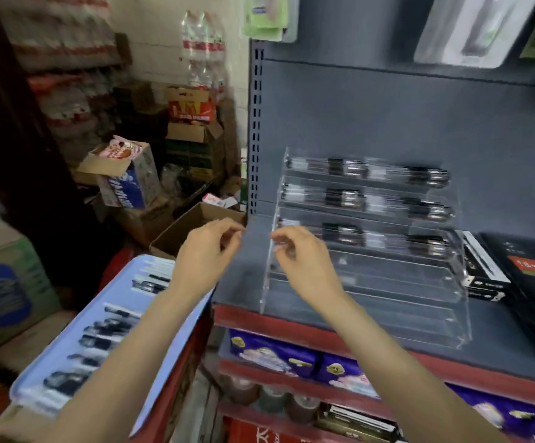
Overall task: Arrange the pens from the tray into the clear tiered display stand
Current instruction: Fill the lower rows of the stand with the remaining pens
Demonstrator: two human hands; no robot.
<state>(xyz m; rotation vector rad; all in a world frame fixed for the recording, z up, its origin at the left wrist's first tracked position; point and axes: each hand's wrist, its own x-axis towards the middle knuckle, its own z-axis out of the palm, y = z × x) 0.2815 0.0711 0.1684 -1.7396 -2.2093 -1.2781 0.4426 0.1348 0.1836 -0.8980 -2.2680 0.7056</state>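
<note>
- Clear acrylic tiered display stand (365,282): stands on the dark grey shelf with a red front edge (291,324), its steps rising toward the shelf's back panel. The walls are transparent, so the contents show through.
- Black-and-clear pens in the stand (368,203): the top three tiers each carry a row laid end to end (a left pen and a right pen per tier). Each pen shows a clear barrel, a black grip section and a shiny tip. The lower tiers look bare, although motion blur limits detail.
- Light blue rectangular tray (77,353): sits to the left of the shelf, lower than the stand. The remaining black-and-clear loose pens (100,340) lie across it, roughly parallel, in one column; part of the tray is covered by the left forearm.
- Left hand (208,251): raised above the tray's far end, just left of the stand. The fingers are curled inward with thumb and fingertips close together; whether they pinch anything cannot be told from the blur.
- Right hand (301,260): held in front of the stand's left wall, level with the third tier. The fingers are likewise curled toward the thumb; any held item is not discernible.
- The two hands are near each other and apart.
- Flat black boxes (521,282): lie on the shelf to the right of the stand.
</note>
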